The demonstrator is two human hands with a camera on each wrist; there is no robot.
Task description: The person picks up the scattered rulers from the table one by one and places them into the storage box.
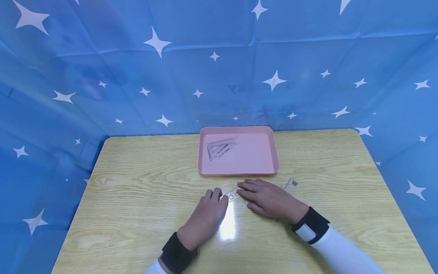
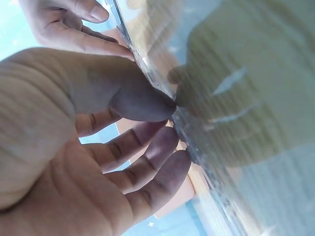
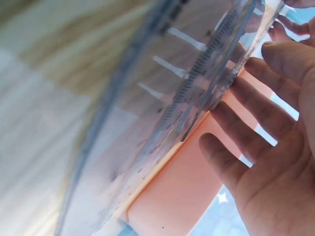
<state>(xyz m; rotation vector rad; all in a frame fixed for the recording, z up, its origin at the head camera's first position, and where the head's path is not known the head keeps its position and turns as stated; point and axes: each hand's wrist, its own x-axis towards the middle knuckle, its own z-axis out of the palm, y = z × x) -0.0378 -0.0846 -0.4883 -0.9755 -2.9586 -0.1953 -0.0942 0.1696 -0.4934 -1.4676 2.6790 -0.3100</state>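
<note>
A clear ruler point(image 1: 231, 196) with round cut-outs lies slantwise on the table, its far right end showing beyond the right hand. My left hand point(image 1: 207, 213) pinches its left end, thumb point(image 2: 142, 96) on the near side and bent fingers on the other. My right hand point(image 1: 268, 198) rests palm down over the ruler's middle; in the right wrist view its fingers point(image 3: 256, 105) are fairly straight. Under that hand, a clear piece with a curved edge and scale marks point(image 3: 202, 64), like a protractor, is mostly hidden in the head view.
Behind the hands stands a shallow pink tray point(image 1: 260, 160). Two clear set squares point(image 1: 219, 149) lie overlapping at its left side. The wood-grain table point(image 1: 137, 198) is glossy, and a blue starry curtain point(image 1: 205, 68) hangs along its back and sides.
</note>
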